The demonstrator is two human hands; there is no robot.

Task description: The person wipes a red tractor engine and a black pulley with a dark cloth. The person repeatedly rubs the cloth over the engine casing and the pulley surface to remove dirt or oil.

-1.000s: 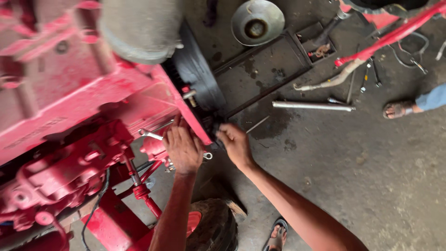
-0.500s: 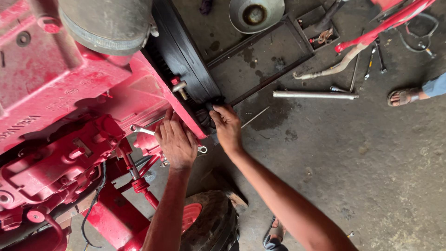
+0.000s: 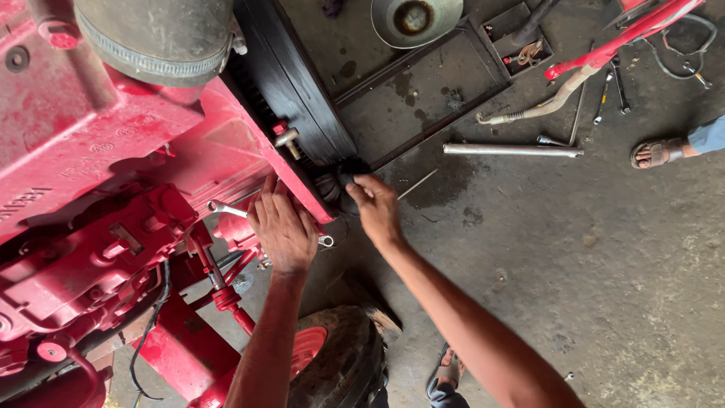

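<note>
— What's changed since a moment back?

— The right hand (image 3: 375, 205) has slid up from beside the spanner to the lower corner of the black radiator (image 3: 302, 91); the left hand (image 3: 283, 230) has stayed flat on the red engine block (image 3: 113, 151).

— Fingers?

— Left fingers lie close together, palm down over a steel combination spanner (image 3: 226, 209); its open jaw shows left of the hand, its ring end (image 3: 326, 242) right of it. Whether they grip it, I cannot tell. Right fingers are curled narrowly around a dark rubbery hose end (image 3: 340, 181) just below the radiator.

— Materials?

— The block is glossy red cast metal, ribbed and bolted. The radiator is matte black with fine fins. A brass drain cock (image 3: 289, 140) juts from its lower edge.

— Around the radiator?

— Beyond it, a greasy black tray (image 3: 423, 91) and a round metal bowl (image 3: 415, 19). Right of the tray, a bare steel rod (image 3: 513, 150) lies on stained concrete, near a corrugated hose (image 3: 529, 109) and loose wrenches (image 3: 615, 79). Another person's sandalled foot (image 3: 661, 153) stands further right. Below the block, a treaded tyre (image 3: 340, 370).
</note>
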